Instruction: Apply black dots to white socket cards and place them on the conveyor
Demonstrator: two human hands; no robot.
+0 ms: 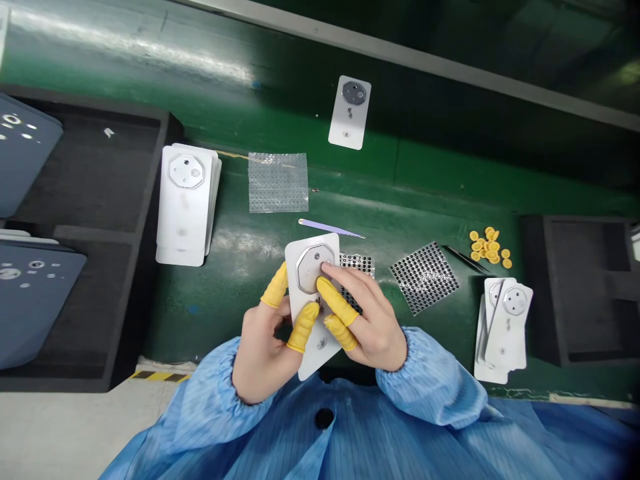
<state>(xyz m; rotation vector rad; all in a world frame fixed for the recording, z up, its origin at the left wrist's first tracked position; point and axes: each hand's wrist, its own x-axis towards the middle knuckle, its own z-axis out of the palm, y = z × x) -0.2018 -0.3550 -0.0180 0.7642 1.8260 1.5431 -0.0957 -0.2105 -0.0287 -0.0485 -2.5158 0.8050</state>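
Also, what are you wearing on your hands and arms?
The left hand and right hand each show two fingers in yellow covers, wrinkled, with rolled rims; the other fingers that show are bare. Both arms are in long, loose light-blue sleeves with fine darker lines, gathered at the cuffs. No markings or cables show on them.

Bright glare upper left on green surface [280, 100], dark upper right

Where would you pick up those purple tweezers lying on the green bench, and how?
I'd pinch the purple tweezers mid-body, from above, fingers closing across the narrow width: they lie flat, long and slim, tapering to a fine tip on the right, best avoided.
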